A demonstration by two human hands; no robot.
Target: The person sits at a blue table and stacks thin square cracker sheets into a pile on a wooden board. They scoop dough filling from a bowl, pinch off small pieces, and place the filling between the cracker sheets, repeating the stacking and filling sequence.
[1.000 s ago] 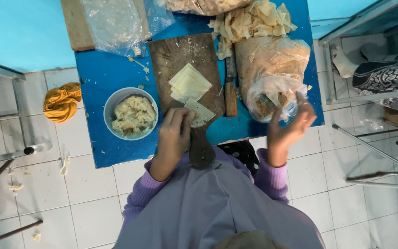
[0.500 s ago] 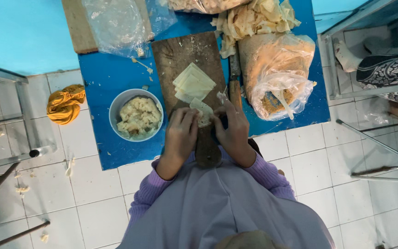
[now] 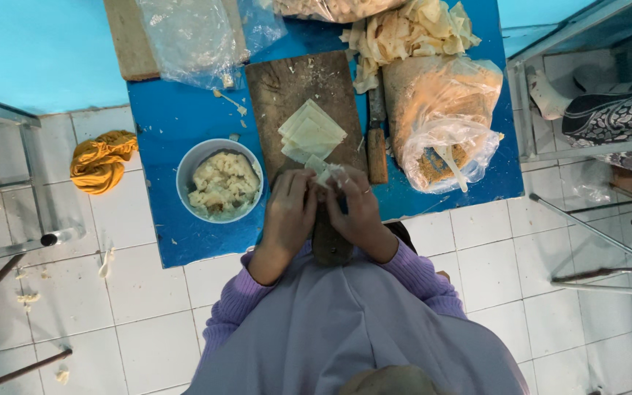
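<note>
Standing on white floor tiles at a blue worktop. Pinching a small dough wrapper between left hand and right hand, both clenched around it, over the wooden cutting board, beside the bowl of filling.

1. Left of the wooden board lies bare blue table — only the bowl blocks it near.
2. Right — knife, plastic bag crowd close.
3. Far edge: wrapper scraps.
</note>
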